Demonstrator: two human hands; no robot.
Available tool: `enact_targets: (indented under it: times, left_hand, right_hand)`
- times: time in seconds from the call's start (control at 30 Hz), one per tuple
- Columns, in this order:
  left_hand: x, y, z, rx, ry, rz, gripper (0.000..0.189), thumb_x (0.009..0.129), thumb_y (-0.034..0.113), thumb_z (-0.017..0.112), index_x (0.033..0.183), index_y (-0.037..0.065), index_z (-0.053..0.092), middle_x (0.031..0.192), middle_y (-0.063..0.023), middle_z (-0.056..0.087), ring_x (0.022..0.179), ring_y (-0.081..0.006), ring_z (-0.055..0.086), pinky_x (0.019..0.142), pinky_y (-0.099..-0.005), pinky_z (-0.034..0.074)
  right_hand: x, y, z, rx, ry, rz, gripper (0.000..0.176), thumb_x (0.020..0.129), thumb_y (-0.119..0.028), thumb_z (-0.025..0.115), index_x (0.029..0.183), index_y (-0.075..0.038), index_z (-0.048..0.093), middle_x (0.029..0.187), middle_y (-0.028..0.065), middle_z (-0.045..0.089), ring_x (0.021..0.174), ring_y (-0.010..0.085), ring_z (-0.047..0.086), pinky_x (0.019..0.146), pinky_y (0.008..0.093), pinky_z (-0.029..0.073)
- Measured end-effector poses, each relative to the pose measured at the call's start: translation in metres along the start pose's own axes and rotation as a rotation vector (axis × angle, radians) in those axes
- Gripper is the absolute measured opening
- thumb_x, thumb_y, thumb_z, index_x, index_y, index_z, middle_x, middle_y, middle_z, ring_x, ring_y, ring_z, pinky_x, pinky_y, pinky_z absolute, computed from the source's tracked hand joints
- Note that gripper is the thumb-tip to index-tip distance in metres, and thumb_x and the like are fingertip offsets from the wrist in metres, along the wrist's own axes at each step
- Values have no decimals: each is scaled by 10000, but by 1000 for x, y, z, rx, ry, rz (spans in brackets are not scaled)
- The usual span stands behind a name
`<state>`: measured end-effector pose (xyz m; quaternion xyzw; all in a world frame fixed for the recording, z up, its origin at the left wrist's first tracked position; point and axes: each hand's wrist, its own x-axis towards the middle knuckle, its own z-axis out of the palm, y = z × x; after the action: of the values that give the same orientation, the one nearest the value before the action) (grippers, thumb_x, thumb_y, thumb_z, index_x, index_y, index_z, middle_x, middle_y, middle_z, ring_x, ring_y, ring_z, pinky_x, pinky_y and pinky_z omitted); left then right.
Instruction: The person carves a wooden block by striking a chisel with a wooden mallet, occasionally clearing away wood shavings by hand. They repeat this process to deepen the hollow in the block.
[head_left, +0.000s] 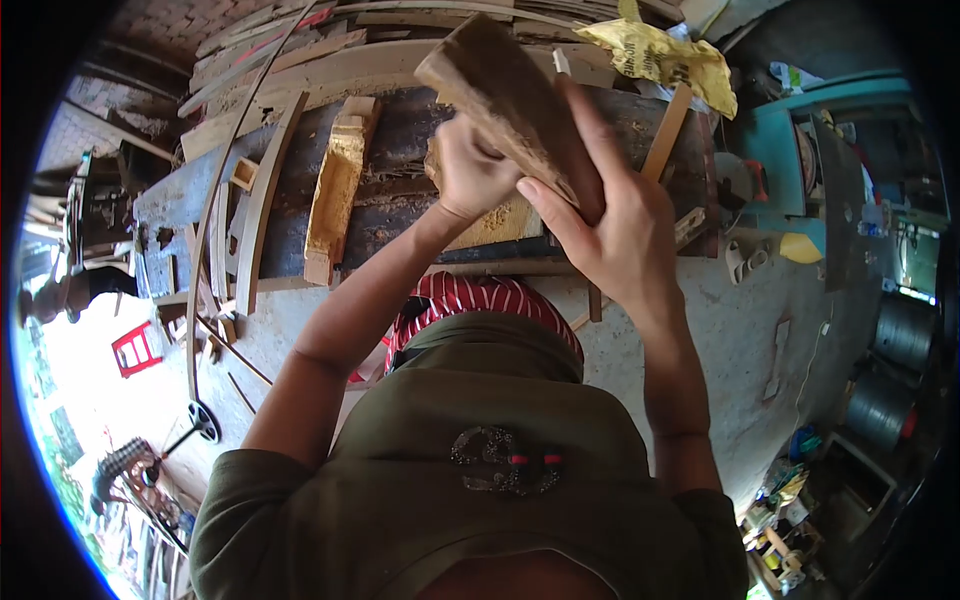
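Note:
A thick brown wooden block [510, 95] is held up, tilted, above the dark workbench [390, 215]. My right hand [620, 215] grips its lower right end, with the thumb on the near edge and the fingers along the far side. Close under the block's left side is my left hand [475, 170], its fingers curled and partly hidden; whatever they hold cannot be made out. On the bench to the left lies a hollowed yellowish wooden piece [337, 190]. Another pale wooden piece [495, 225] lies beneath my hands.
Long boards [400, 75] are stacked beyond the bench. Curved strips [268, 200] lie at its left. A yellow sack [660, 60] rests at the far right, near a teal machine [790, 140]. A red stool [137, 350] stands on the floor; a person [122, 470] is at lower left.

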<state>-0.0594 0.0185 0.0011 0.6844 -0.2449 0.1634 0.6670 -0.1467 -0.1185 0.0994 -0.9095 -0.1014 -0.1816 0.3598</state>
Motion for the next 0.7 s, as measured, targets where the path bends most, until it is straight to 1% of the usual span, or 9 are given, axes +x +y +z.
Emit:
enact_targets:
  times: [0.03,0.07,0.13,0.23,0.37,0.47,0.5,0.63,0.7]
  left_hand:
    - [2,-6,-5,26,42,-28,324,755,87,792,1015,-10,625,907,-88,735,795,-82,663,722,-252,542]
    - [6,-1,-2,-128,193,-36,304,767,85,787,995,2,603,863,-61,710,783,-78,637,697,-243,527]
    - [3,-35,-16,-137,329,-120,254,792,97,783,925,20,581,790,-26,659,736,-76,615,662,-233,506]
    - [22,-23,-18,-176,445,-251,245,849,122,762,870,47,530,699,-17,604,558,-87,573,521,-237,474]
    - [36,-34,-21,-189,598,-196,260,893,115,730,808,69,489,592,-36,547,447,-108,514,409,-266,446]
    - [39,-31,-26,-236,672,-204,292,898,174,748,831,74,482,598,-27,531,471,-114,530,415,-279,473]
    - [40,-31,-29,-197,611,-176,344,928,264,730,930,77,442,644,-26,544,490,-103,521,453,-261,452]
    - [41,-12,-29,-297,568,-206,332,970,322,667,972,82,438,714,-32,543,576,-102,537,523,-255,474]
    - [36,-19,-30,-231,425,-162,337,983,332,635,1052,75,428,763,-58,575,624,-133,587,568,-300,547]
  right_hand:
    - [0,6,1,28,-17,12,767,859,-373,733,1517,-162,401,1045,203,719,804,355,730,693,400,580]
    - [1,10,1,22,-3,8,767,859,-373,733,1517,-162,401,1045,203,719,804,355,730,693,400,580]
    - [-5,14,2,-34,-41,97,753,864,-377,727,1512,-162,409,1069,198,717,840,354,731,710,401,584]
    - [-16,26,10,107,39,105,754,877,-361,718,1520,-154,384,1118,196,707,906,355,727,749,403,589]
    - [-25,26,3,130,0,172,737,897,-339,707,1522,-144,370,1195,207,680,969,360,715,793,403,586]
    - [-29,28,2,151,6,230,732,895,-345,714,1515,-140,386,1214,211,672,989,361,711,806,398,582]
    - [-31,28,2,167,40,236,734,891,-351,720,1512,-138,393,1218,212,670,1004,361,708,811,397,580]
    - [-35,35,2,169,92,245,741,884,-361,729,1511,-140,402,1218,214,672,1047,367,694,835,402,570]
    - [-37,33,-1,154,52,313,746,885,-362,728,1517,-148,394,1231,214,667,1086,372,678,860,413,560]
